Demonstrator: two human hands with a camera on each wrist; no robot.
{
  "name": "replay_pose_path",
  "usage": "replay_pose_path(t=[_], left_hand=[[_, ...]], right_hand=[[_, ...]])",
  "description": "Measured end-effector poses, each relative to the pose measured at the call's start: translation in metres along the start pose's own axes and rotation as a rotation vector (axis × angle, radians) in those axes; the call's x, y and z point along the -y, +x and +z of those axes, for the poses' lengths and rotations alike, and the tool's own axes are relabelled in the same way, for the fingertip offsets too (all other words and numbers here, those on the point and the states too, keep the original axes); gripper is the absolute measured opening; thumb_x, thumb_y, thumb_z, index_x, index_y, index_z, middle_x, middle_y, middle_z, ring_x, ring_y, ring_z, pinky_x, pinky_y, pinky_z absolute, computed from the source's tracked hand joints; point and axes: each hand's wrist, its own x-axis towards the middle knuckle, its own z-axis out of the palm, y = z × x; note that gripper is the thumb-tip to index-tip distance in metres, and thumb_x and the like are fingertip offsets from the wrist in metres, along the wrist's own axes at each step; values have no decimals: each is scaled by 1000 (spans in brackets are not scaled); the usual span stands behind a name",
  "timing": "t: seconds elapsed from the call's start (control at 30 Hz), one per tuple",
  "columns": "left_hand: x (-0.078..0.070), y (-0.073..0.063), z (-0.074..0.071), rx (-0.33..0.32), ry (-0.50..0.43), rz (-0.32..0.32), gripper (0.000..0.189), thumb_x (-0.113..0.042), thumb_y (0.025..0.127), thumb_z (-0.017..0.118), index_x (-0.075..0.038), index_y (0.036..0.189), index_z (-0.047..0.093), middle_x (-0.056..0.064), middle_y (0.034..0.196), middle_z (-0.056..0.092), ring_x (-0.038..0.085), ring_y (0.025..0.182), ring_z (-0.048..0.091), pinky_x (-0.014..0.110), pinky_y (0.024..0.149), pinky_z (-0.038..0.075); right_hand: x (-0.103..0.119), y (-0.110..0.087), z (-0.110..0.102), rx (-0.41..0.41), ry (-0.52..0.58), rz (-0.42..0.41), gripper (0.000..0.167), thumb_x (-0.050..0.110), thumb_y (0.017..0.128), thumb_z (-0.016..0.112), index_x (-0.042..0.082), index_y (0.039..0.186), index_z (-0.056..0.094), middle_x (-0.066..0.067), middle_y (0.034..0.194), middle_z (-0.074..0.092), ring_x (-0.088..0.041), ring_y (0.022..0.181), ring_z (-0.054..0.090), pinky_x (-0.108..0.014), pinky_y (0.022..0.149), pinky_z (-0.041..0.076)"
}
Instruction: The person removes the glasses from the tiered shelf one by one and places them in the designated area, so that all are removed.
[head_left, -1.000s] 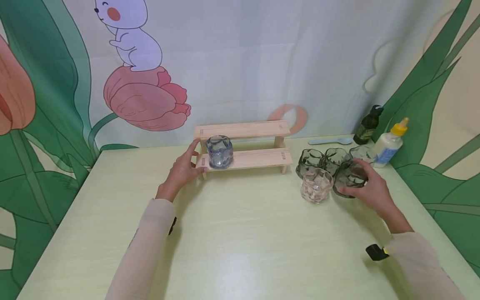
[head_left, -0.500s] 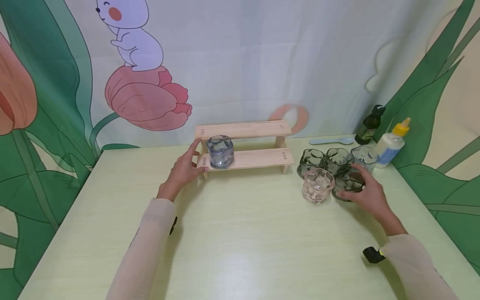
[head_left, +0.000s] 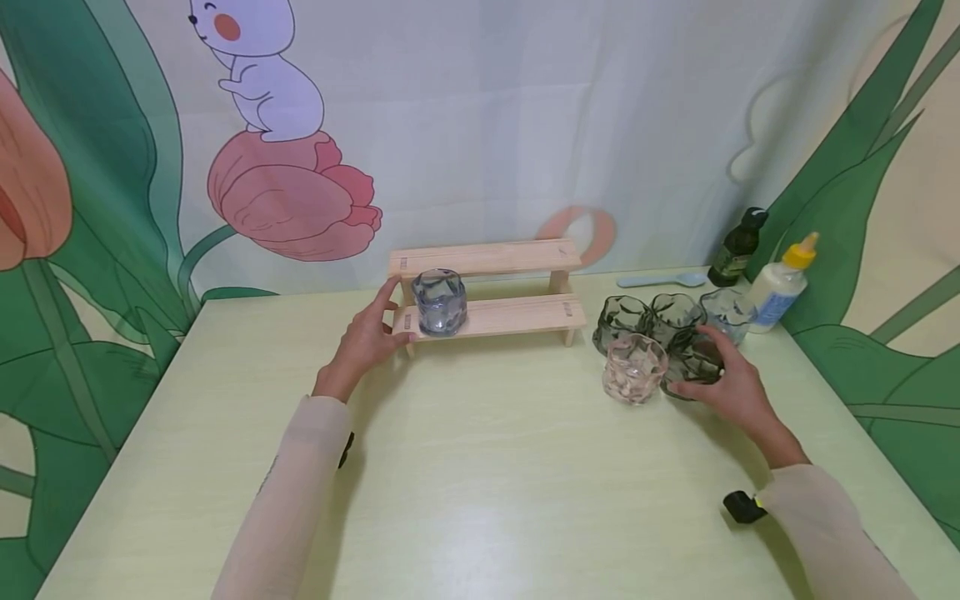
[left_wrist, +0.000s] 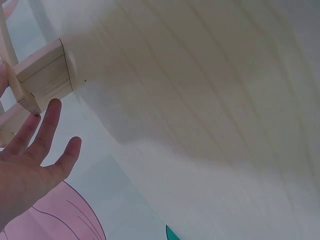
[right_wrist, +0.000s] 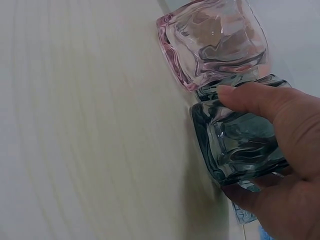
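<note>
My left hand (head_left: 363,337) holds the left end of a two-step wooden rack (head_left: 517,315), its thumb at the lower step's front edge. In the left wrist view, several fingers stretch along the rack's wooden end (left_wrist: 47,75). A bluish glass (head_left: 440,304) stands on the lower step, just right of that hand. On the right, my right hand (head_left: 738,392) grips a dark grey glass (right_wrist: 240,145) between thumb and fingers, low at the table. A pinkish glass (head_left: 634,371) sits close to its left. Behind are two more dark glasses (head_left: 622,321) and a pale bluish glass (head_left: 727,310).
A white glue bottle (head_left: 776,292) with a yellow cap stands behind the glasses at right, beside a small dark bottle (head_left: 738,250). A light blue spoon (head_left: 660,281) lies along the table's back edge. A printed curtain (head_left: 465,125) hangs behind the table.
My right hand has shifted slightly left with the dark grey glass, closer to the pinkish one. The left hand, rack and bluish glass have stayed put.
</note>
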Motion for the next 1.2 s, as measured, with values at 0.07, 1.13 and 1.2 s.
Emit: replay_pose_path(t=[0.07, 1.13, 1.2], left_hand=[[0, 0, 0, 1, 4, 2, 100, -15, 88, 77, -34, 160, 10, 18, 147, 51, 37, 107, 65, 48, 86, 51], [-1, 0, 0, 7, -1, -10, 101, -17, 88, 77, -37, 160, 9, 18, 147, 50, 38, 109, 65, 49, 85, 53], [-2, 0, 0, 10, -2, -11, 101, -16, 88, 77, -37, 160, 9, 18, 148, 50, 38, 109, 65, 49, 86, 53]], right_hand=[[0, 0, 0, 11, 6, -1, 102, 20, 80, 85, 7, 158, 19, -36, 150, 36, -60, 136, 32, -74, 100, 33], [58, 15, -32, -44, -113, -258, 102, 19, 75, 89, 3, 155, 28, -33, 152, 35, -55, 134, 34, -72, 96, 36], [67, 18, -29, -39, -94, -286, 100, 16, 75, 88, 2, 155, 29, -32, 151, 36, -54, 135, 34, -71, 96, 37]])
